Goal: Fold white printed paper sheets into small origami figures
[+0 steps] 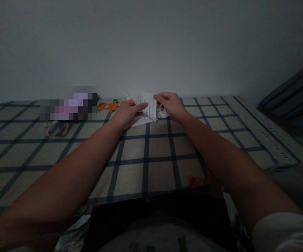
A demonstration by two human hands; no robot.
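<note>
A white sheet of printed paper [142, 119], partly folded, is held just above the far part of the checked cloth. My left hand [127, 112] grips its left side, with the thumb on top pointing right. At the right, my right hand [170, 104] pinches a turned-up fold of the paper between thumb and fingers. Small dark print shows on the sheet. The paper's underside and the left fingertips beneath it are hidden.
A checked cloth [132, 147] with bear pictures covers the table. On the left lies a blurred-out purple and pink thing [72, 105] with a looped strap [58, 131]. A pale wall [151, 45] stands behind; dark folded fabric [293, 101] hangs at right.
</note>
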